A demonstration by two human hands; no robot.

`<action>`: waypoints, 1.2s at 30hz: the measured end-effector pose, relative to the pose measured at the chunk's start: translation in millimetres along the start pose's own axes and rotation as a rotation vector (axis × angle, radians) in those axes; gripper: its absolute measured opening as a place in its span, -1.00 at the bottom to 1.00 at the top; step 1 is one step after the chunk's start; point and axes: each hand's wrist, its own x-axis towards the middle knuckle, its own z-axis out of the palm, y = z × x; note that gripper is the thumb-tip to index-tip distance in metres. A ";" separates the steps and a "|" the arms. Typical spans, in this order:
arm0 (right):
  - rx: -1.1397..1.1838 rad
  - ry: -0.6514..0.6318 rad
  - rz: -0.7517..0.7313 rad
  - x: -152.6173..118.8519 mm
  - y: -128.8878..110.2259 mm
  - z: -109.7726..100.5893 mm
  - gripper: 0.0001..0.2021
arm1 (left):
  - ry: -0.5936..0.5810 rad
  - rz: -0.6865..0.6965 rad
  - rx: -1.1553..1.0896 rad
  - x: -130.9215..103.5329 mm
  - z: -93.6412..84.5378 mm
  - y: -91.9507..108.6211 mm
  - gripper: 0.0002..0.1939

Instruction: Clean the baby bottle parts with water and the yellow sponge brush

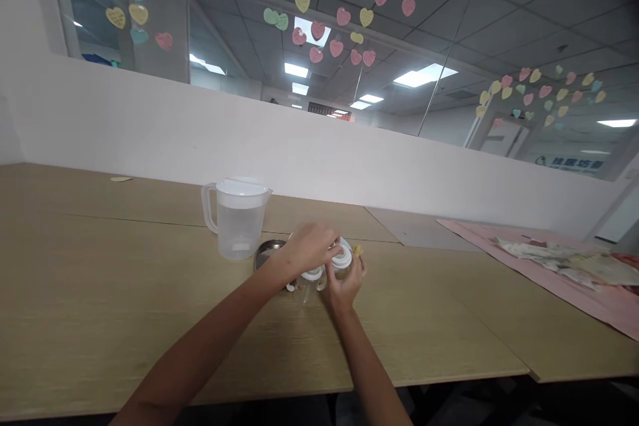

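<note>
Soft indoor light, glaring ceiling panels, faint shadows, wide-angle bending, slight blur, darkened upper-right corner

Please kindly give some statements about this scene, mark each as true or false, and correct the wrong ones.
1. The translucent plastic pitcher stands on the light tan table. True.
2. Its handle is on the right side in the picture. False: it is on the left side.
3. The right hand holds a clear container with a round white lid. True.
4. The left hand rests on the pitcher. False: its fingers are at the white lid of the held container.
5. The round metal dish is partly hidden by the left hand and forearm. True.
</note>
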 end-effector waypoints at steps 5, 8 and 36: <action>0.008 0.003 0.008 1.1 1.5 2.3 -0.58 | -0.080 0.038 -0.102 -3.1 2.9 0.4 -0.79; -0.010 0.042 -0.016 0.0 -0.1 2.8 -0.68 | -0.157 0.115 -0.168 -4.7 3.5 -1.1 -0.75; 0.019 0.106 -0.139 -3.6 8.5 4.8 -0.65 | -0.262 0.203 -0.523 1.8 -4.2 -31.7 -0.76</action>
